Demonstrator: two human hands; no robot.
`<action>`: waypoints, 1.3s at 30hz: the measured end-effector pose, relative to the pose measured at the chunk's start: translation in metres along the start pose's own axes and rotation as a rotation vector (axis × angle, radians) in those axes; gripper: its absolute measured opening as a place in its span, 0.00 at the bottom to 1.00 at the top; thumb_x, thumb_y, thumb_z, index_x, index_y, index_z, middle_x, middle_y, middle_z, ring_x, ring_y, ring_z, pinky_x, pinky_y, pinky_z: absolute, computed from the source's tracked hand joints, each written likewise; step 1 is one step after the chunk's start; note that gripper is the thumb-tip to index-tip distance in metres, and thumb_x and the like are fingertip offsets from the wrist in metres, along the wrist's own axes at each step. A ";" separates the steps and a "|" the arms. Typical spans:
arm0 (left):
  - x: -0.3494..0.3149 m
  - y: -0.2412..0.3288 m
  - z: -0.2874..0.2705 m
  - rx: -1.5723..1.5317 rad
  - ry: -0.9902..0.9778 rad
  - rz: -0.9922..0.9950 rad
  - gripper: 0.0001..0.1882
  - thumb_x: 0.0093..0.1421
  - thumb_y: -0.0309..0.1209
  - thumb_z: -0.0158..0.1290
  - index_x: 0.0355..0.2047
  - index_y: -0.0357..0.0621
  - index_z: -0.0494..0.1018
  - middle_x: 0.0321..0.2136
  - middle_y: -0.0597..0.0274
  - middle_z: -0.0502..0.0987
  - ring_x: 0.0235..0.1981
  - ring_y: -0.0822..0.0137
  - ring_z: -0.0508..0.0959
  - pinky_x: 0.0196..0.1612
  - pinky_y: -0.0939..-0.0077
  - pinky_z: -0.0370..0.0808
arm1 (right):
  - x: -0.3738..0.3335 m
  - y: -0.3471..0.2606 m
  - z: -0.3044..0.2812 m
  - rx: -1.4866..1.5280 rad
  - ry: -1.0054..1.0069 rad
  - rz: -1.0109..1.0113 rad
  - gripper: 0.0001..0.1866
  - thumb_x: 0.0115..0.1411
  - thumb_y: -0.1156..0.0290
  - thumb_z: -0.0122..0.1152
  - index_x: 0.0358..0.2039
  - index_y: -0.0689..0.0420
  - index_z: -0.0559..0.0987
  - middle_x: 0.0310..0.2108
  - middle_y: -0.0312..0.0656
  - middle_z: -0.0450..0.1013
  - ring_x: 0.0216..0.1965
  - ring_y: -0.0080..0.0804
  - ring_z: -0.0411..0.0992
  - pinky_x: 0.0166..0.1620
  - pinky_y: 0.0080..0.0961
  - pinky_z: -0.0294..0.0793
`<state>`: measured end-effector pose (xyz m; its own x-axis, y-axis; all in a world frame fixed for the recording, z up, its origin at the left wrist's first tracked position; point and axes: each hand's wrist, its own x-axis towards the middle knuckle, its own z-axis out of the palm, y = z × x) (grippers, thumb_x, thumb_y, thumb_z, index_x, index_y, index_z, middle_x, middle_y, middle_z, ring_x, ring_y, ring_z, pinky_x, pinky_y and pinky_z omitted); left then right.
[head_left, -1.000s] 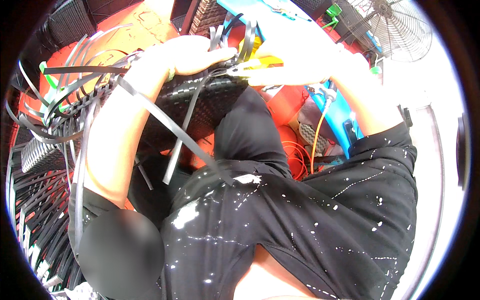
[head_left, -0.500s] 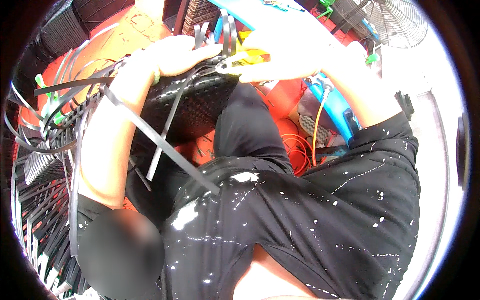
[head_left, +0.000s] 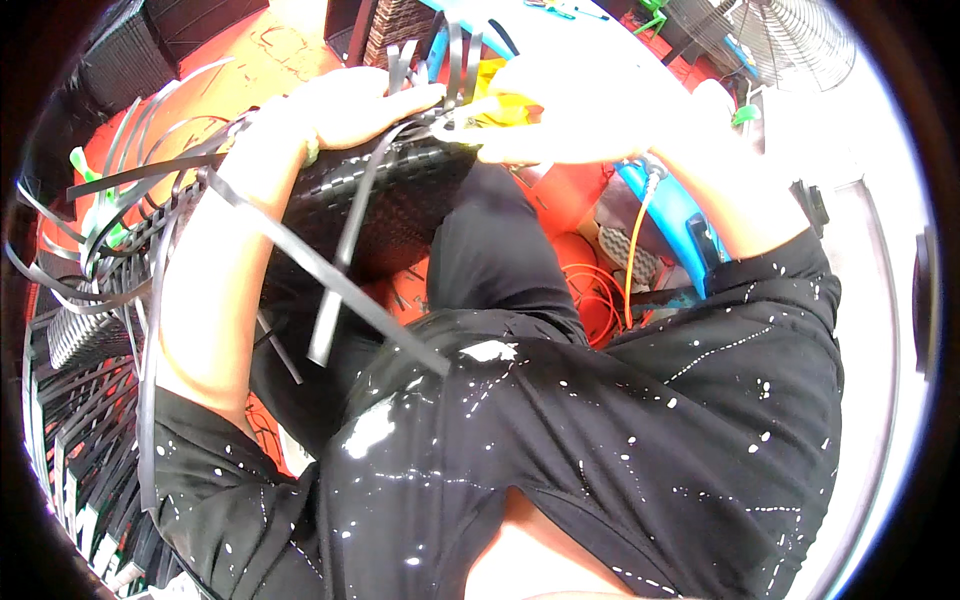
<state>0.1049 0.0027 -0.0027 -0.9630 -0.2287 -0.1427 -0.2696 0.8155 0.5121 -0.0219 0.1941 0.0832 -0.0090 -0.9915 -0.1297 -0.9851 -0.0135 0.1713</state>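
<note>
At the upper middle a black woven wicker piece leans against my raised leg, several flat dark plastic strips standing up from its edge. My left hand is closed on that top edge, its thumb stretched right toward the strips. Just across from it, my right hand, washed out by glare, is closed around yellow-handled pliers. The metal jaws of the pliers meet the edge near my left thumb; whether they grip a strip I cannot tell. One loose strip hangs down in front of the weave, another crosses my left forearm.
Many long strips fan out at the left. Blue equipment with an orange hose stands right of my knee. A wire fan is at the upper right, tools on a pale surface at the top. The floor is red.
The strip hanging in front of the weave has swung slightly, its lower end now a little further right. Both hands stay at nearly the same place, the pliers still at the edge.
</note>
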 end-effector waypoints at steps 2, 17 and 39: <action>0.003 -0.002 0.001 -0.033 0.025 0.026 0.33 0.63 0.62 0.42 0.45 0.45 0.78 0.39 0.49 0.80 0.42 0.56 0.78 0.52 0.65 0.68 | -0.005 -0.004 -0.001 -0.042 0.064 0.021 0.28 0.53 0.36 0.59 0.32 0.51 0.82 0.24 0.38 0.75 0.27 0.36 0.75 0.33 0.31 0.72; 0.008 -0.012 0.005 -0.060 0.028 0.056 0.35 0.63 0.64 0.40 0.45 0.44 0.76 0.42 0.46 0.79 0.47 0.50 0.77 0.54 0.60 0.67 | 0.009 0.001 -0.006 -0.013 0.010 -0.138 0.29 0.58 0.40 0.57 0.29 0.59 0.81 0.22 0.49 0.77 0.25 0.45 0.76 0.32 0.36 0.74; 0.022 -0.015 -0.004 0.000 -0.101 0.000 0.28 0.64 0.56 0.48 0.43 0.43 0.79 0.27 0.57 0.77 0.30 0.67 0.74 0.40 0.68 0.70 | 0.015 -0.003 -0.032 0.325 -0.454 0.081 0.33 0.61 0.38 0.52 0.23 0.59 0.80 0.14 0.40 0.75 0.20 0.34 0.75 0.29 0.31 0.73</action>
<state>0.0881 -0.0168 -0.0107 -0.9582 -0.1733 -0.2275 -0.2691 0.8156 0.5122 -0.0133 0.1748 0.1120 -0.0891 -0.8314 -0.5484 -0.9798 0.1723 -0.1020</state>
